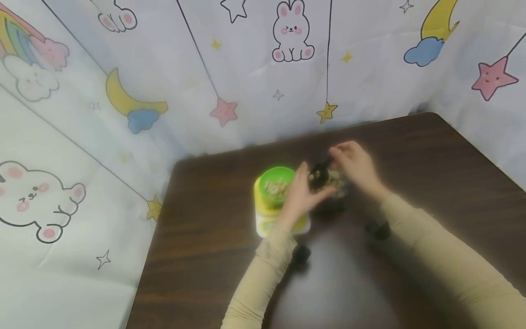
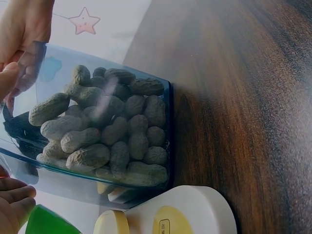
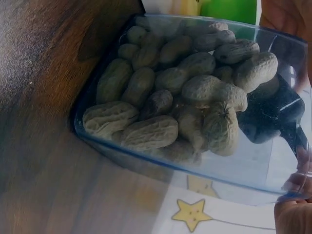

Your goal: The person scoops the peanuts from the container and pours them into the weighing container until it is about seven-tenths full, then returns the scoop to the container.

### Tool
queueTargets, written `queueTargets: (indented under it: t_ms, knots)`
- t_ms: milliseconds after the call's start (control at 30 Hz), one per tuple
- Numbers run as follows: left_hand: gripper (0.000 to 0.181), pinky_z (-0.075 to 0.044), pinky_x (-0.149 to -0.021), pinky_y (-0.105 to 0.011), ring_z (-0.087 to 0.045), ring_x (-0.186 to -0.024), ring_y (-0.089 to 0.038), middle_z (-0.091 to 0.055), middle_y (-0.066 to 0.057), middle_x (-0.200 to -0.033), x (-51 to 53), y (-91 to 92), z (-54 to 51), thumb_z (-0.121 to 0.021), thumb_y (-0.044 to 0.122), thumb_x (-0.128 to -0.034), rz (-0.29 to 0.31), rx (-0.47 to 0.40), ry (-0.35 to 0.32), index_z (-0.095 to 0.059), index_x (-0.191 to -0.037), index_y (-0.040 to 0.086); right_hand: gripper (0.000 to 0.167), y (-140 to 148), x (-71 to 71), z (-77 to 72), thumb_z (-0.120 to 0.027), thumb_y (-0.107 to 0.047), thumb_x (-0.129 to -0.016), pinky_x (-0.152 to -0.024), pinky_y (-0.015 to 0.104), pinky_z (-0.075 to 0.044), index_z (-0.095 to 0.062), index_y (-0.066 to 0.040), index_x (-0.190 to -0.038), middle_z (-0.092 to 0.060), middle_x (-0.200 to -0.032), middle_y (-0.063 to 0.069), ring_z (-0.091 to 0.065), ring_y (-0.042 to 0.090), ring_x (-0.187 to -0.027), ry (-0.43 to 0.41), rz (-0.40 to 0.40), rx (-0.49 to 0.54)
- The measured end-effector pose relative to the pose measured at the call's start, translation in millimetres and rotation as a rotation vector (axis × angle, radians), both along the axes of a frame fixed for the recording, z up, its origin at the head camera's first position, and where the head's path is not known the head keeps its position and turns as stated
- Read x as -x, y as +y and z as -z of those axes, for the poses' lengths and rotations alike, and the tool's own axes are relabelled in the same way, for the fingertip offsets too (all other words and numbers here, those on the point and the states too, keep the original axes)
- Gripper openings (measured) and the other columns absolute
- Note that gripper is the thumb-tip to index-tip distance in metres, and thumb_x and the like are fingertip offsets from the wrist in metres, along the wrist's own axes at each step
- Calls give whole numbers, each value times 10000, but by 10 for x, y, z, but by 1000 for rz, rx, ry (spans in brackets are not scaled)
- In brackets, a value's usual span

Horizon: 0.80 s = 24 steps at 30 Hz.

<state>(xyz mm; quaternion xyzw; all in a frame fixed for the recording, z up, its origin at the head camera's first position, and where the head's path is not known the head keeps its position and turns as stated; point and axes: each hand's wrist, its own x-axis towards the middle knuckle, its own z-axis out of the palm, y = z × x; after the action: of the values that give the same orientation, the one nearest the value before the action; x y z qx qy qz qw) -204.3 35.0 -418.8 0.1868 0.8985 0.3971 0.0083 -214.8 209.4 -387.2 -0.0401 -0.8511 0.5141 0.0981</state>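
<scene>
A clear plastic container [image 2: 73, 192] holds peanuts in their shells [image 2: 114, 129]. My left hand [image 1: 302, 196] is at its left side, the fingers and thumb spread straight around the near corner. Over the container's right edge, my right hand [image 1: 357, 164] pinches the handle of a black scoop [image 3: 268, 117]. The scoop's bowl sits inside, at the upper part of the peanut pile. Left of the container stands a white and yellow kitchen scale [image 1: 261, 226], partly covered by my left hand. A green bowl [image 1: 283, 170] on it contains several peanuts.
Everything stands on a dark wood-grain table [image 1: 205, 219]. A white cloth backdrop [image 1: 255, 64] with cartoon prints rises behind and left of it. One small dark object [image 1: 302, 256] shows by the left forearm, another [image 1: 378, 230] by the right.
</scene>
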Motion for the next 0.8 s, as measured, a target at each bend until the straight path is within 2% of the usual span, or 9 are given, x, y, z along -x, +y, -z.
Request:
queueTargets:
  t_ms: [267,400,500,667,800]
  knots:
    - [1085,-248,-1170,-416,-243,-1427,-248,-175,-86,-1565,-8,-25,-7,-690,613,-702,-6,19,-8,-137,-1498,125,443,17,-1,38,-465,-485,-933,-675,312,-540,-469,-131,-1199,-630,-1008,113,-641,279,-883,-40,-86,-62]
    - [1090,-252,-1169,-411,-242,-1428,-239,-170,-77,-1566,7,-8,9,-674,636,-699,0,30,2,-128,-1499,137,486,94,7,49,-457,-497,-930,-698,324,-551,-464,-96,-1204,-638,-985,124,-647,279,-862,-12,-79,-52]
    - [1100,-254,-1169,-407,-243,-1428,-229,-175,-73,-1565,16,7,10,-662,660,-689,1,17,5,-124,-1499,146,508,147,-3,27,-463,-503,-924,-709,329,-560,-463,-77,-1202,-649,-907,76,-648,272,-839,2,-61,-13]
    - [1108,-257,-1166,-418,-243,-1428,-227,-181,-65,-1565,8,11,-4,-671,662,-676,-11,-13,-9,-122,-1500,166,490,191,-53,-12,-476,-479,-928,-680,314,-553,-460,-67,-1192,-622,-778,-87,-647,209,-799,-18,-53,67]
    - [1102,-253,-1167,-422,-239,-1430,-229,-174,-53,-1567,-11,-2,4,-682,645,-679,-21,-10,-23,-114,-1501,179,445,223,-83,14,-472,-430,-948,-695,248,-529,-460,-53,-1184,-600,-839,-92,-632,91,-760,-33,-51,106]
